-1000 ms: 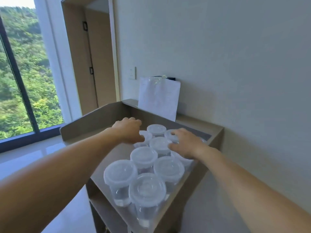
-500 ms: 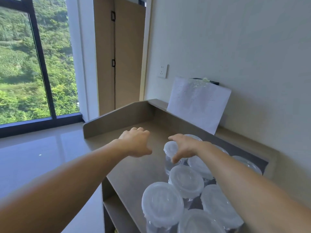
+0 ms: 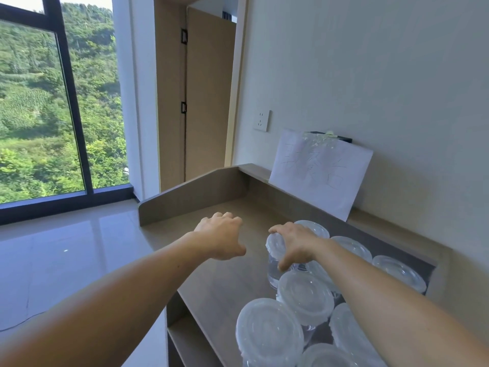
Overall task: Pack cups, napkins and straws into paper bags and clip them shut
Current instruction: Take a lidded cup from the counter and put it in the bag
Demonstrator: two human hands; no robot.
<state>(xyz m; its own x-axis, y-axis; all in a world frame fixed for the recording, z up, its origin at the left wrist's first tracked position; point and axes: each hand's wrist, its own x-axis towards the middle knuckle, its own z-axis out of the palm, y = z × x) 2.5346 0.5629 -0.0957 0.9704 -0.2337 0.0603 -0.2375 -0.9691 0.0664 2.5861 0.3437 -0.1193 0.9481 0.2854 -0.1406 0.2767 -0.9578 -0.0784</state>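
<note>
— From the head view, what has changed?
— The right hand (image 3: pixel 296 247) now has its fingers clamped on one lidded cup (image 3: pixel 274 271), tilted at the left edge of the other cups (image 3: pixel 304 295). The left hand (image 3: pixel 222 239) has come off them and hovers over the counter (image 3: pixel 211 287), fingers loosely curled, empty.
— Meaning?
— One cup singled out for bagging, I'd judge.

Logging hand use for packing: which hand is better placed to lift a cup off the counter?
Right. The right hand grips a lidded cup from above; the left hand hovers, holding nothing.
</note>
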